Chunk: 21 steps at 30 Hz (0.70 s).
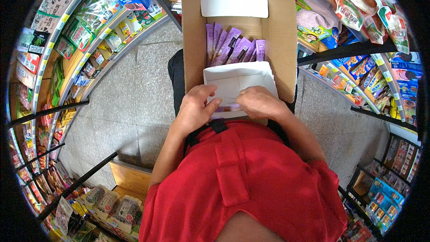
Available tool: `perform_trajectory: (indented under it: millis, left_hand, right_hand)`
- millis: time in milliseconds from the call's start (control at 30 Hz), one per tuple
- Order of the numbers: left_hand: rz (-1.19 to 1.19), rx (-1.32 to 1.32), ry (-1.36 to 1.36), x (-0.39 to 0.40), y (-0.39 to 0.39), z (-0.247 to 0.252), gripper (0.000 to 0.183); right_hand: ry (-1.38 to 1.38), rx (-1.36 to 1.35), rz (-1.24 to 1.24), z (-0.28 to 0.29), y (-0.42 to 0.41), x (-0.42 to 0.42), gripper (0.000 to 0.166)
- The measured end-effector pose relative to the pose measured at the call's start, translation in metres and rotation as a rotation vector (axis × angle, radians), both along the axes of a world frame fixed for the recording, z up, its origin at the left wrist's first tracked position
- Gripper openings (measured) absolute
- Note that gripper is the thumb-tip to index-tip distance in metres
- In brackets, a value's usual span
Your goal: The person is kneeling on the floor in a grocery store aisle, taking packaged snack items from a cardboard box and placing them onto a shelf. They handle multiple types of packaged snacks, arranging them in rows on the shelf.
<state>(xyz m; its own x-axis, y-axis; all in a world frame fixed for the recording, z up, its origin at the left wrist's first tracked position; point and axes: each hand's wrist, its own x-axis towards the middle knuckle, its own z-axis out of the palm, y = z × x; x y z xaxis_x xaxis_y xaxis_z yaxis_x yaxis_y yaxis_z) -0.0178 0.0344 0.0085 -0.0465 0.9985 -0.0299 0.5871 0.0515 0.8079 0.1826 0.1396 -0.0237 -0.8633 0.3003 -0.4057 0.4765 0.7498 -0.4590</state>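
An open brown cardboard box (280, 40) stands in front of me, its side flaps spread. Inside it, several purple stick packets (231, 47) lean side by side. Nearer to me is a small white carton (242, 70), open towards the camera, with a purple packet (228, 108) lying at its near edge. My left hand (198, 106) rests over the carton's left side, thumb and fingers apart, nothing seen between them. On the right, my right hand (260, 102) reaches over the carton with curled, slightly blurred fingers; whether they hold anything is hidden.
Curved-looking shelves of packaged snacks (80, 35) run along the left, and more shelves (366, 70) stand on the right. Net bags of packaged food (366, 6) hang at the upper right. A wooden shelf (129, 174) with bagged goods is at lower left. Grey tiles (134, 84) form the floor.
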Motion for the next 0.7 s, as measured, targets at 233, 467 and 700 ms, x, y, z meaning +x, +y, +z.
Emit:
perform_trajectory:
  millis: [233, 467, 700]
  left_hand:
    - [-0.101, 0.278, 0.212, 0.01, -0.006, 0.001, 0.034]
    - [-0.538, -0.104, 0.463, 0.035, -0.001, -0.019, 0.017]
    - [-0.698, -0.159, 0.57, 0.031, 0.007, -0.006, 0.013]
  right_hand:
    - [-0.054, -0.052, 0.108, 0.011, -0.007, -0.007, 0.016]
    - [-0.158, -0.139, 0.111, 0.013, -0.005, -0.006, 0.018]
    - [0.11, -0.146, -0.112, 0.027, 0.017, 0.004, 0.019]
